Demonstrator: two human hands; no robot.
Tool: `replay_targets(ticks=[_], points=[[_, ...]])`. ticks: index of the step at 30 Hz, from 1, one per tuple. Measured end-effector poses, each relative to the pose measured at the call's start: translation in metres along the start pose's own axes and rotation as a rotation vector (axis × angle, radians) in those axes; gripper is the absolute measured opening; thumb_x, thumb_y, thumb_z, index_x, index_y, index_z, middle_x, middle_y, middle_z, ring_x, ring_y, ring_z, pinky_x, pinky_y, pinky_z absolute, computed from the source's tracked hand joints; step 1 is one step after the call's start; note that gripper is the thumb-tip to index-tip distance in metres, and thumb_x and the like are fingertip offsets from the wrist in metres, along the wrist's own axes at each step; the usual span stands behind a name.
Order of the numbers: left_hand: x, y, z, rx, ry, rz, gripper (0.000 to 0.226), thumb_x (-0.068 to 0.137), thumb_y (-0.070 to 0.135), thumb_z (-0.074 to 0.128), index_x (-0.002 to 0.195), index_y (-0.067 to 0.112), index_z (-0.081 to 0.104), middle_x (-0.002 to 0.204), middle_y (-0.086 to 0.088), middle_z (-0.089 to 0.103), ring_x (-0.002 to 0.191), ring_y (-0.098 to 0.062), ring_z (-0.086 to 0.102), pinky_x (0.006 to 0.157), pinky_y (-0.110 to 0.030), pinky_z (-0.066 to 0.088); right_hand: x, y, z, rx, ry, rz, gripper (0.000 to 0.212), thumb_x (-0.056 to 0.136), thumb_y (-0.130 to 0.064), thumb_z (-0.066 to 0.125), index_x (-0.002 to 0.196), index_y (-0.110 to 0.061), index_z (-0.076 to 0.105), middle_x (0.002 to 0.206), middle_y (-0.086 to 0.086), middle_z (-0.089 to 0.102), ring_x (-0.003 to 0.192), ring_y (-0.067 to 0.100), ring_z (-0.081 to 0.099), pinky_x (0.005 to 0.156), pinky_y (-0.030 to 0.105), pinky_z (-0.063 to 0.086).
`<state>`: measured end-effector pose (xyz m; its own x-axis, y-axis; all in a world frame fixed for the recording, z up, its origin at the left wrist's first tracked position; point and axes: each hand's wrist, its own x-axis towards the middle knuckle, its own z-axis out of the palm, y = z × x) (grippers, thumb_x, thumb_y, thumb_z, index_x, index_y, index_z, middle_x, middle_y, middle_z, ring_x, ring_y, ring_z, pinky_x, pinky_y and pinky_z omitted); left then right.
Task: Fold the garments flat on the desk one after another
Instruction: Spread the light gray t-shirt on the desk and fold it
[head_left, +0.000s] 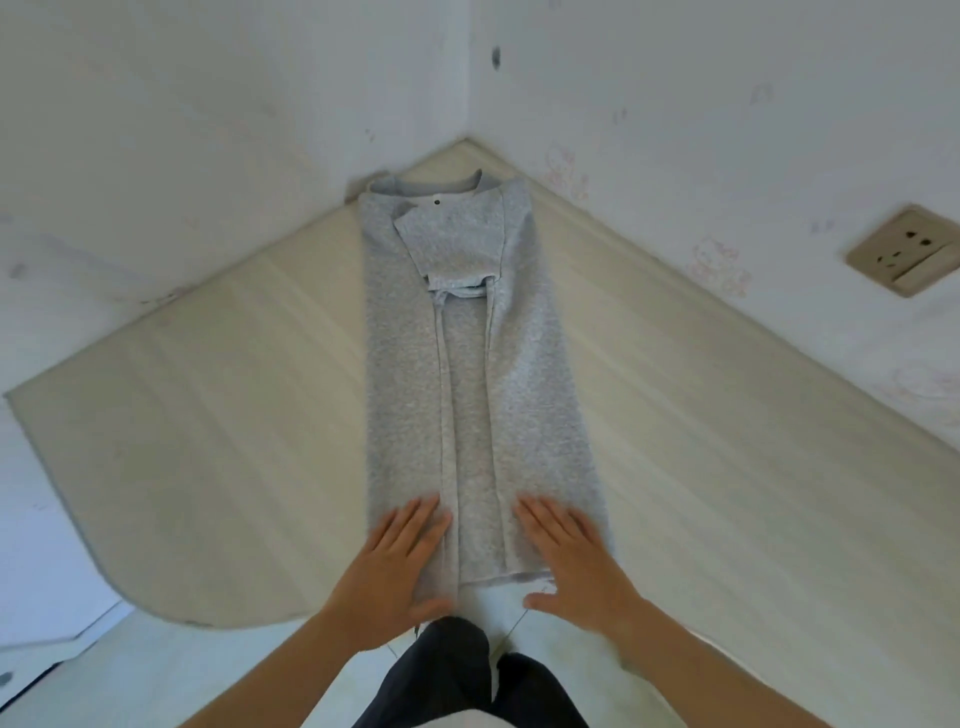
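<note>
Head view. One grey garment (467, 389), two hands, one wall socket (904, 249). Stretched as a long strip on the desk (208, 441), collar by the far corner, hem at the near edge, both sides folded inward. Pressed flat at the hem end under left hand (395, 566) and right hand (571, 561), one on each folded side. Fingers (415, 519) straight, slightly spread, gripping nothing.

The grey garment (467, 389) lies on the pale desk (208, 415), its 2 sides folded inward. The left hand (400, 566) presses flat on its near left flap, the right hand (571, 561) on its near right flap. A wall socket (906, 249) sits far right of the garment.
</note>
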<state>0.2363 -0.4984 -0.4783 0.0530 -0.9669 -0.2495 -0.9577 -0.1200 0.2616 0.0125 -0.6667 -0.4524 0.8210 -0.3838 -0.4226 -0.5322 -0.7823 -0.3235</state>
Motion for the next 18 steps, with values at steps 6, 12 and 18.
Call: replay_targets(ticks=[6,12,18], points=[[-0.038,0.03,0.016,0.045,0.093,-0.174,0.108,0.056,0.042,0.087,0.146,0.016,0.034,0.143,-0.008,0.042,0.132,-0.031,0.041,0.106,-0.042,0.027,-0.001,0.016,0.016,-0.165,0.102,-0.037,0.114,0.083,-0.058,0.059,0.138,-0.037,-0.038,0.155,-0.009,-0.023,0.145,0.016,-0.019,0.116,0.037,-0.01],[-0.05,0.04,0.023,0.1,0.239,-0.25,0.078,0.057,0.009,0.084,0.129,0.018,0.054,0.125,-0.004,0.057,0.113,-0.03,0.055,0.102,-0.042,0.039,-0.007,0.011,0.014,-0.136,0.049,-0.028,0.092,0.093,-0.052,0.048,0.143,-0.031,-0.027,0.153,-0.01,-0.028,0.142,0.018,-0.026,0.118,0.039,-0.011],[-0.029,0.038,0.004,0.095,0.143,-0.159,0.081,0.041,0.004,0.085,0.115,0.023,0.059,0.109,0.004,0.057,0.084,-0.02,0.062,0.058,-0.028,0.056,-0.003,0.008,0.011,-0.18,0.117,-0.064,0.098,0.056,-0.054,0.084,0.14,-0.018,0.048,0.145,0.0,0.047,0.133,0.027,0.046,0.097,0.045,0.046]])
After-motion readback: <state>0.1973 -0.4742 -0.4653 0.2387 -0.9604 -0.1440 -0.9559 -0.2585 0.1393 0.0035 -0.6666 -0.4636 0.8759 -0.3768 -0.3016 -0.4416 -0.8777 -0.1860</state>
